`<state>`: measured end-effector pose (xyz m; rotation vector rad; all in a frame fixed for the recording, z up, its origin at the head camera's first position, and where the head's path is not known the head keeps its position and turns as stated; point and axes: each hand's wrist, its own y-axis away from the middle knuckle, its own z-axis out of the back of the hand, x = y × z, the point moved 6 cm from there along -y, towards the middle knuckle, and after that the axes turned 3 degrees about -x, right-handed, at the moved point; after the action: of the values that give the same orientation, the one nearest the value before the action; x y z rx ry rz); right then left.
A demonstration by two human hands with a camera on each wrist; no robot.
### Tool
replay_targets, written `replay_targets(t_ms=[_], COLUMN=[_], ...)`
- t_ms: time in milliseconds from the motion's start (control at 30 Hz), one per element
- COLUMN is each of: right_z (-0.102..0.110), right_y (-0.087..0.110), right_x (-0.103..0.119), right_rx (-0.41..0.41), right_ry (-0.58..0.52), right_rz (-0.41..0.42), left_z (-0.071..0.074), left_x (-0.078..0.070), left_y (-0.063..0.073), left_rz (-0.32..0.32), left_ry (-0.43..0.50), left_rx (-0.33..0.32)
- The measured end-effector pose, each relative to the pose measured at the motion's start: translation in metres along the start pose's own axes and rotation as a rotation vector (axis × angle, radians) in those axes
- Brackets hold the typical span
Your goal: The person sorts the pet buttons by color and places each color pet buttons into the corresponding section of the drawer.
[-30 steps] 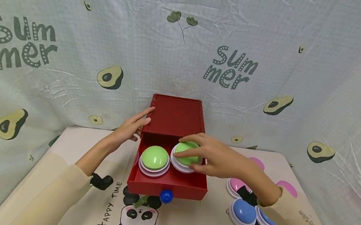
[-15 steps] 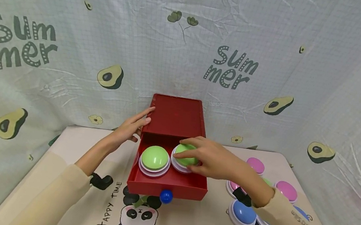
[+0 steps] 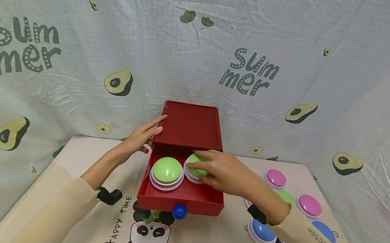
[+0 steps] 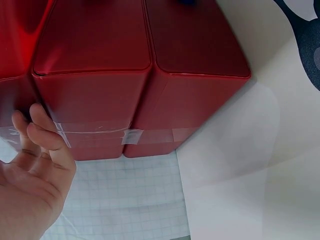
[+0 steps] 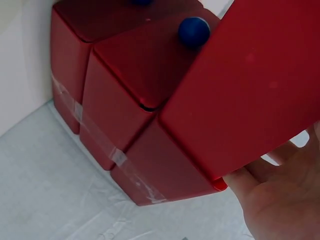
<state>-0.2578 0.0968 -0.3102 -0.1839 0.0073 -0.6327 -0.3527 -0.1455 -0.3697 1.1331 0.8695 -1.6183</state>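
A red cabinet (image 3: 190,125) stands against the cloth backdrop, its top drawer (image 3: 180,206) pulled out by a blue knob's side. Two green-domed buzzer buttons with white bases sit in the drawer. The left green buzzer button (image 3: 167,171) is untouched. My right hand (image 3: 223,173) reaches over the drawer's right wall and grips the right green buzzer button (image 3: 195,163), fingers curled across its dome and rim, partly hiding it. My left hand (image 3: 138,139) rests against the cabinet's left side with extended fingers; the left wrist view shows the fingers (image 4: 47,135) against the red wall.
Right of the cabinet lie pink buzzer buttons (image 3: 309,205), blue buzzer buttons (image 3: 262,231) and a green one (image 3: 285,196), partly behind my right arm. Clear tape (image 4: 100,132) bands the stacked drawer units. The table cover (image 3: 99,232) has a panda print.
My right hand has shifted slightly left and down over the right green buzzer button, which has moved a little back and left. More buttons show beyond the right arm. The left hand stays put.
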Motion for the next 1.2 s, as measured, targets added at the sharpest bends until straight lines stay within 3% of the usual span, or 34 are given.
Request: replay_targets(t_ms=[367,800,1200], right_z=[0.003,0.007,0.01], right_y=[0.002,0.001,-0.004], right_x=[0.002,0.0,0.001], right_rx=[-0.085,-0.081,-0.241], right_ry=[-0.007,-0.002,0.068], right_rz=[0.026,0.009,0.075], left_z=[0.0,0.0,0.0], left_x=[0.001,0.0,0.001], left_y=[0.001,0.001,0.0], left_rz=[-0.004,-0.007,-0.01], left_ry=[0.002,-0.007,0.004], left_rx=[-0.003,-0.008,-0.007])
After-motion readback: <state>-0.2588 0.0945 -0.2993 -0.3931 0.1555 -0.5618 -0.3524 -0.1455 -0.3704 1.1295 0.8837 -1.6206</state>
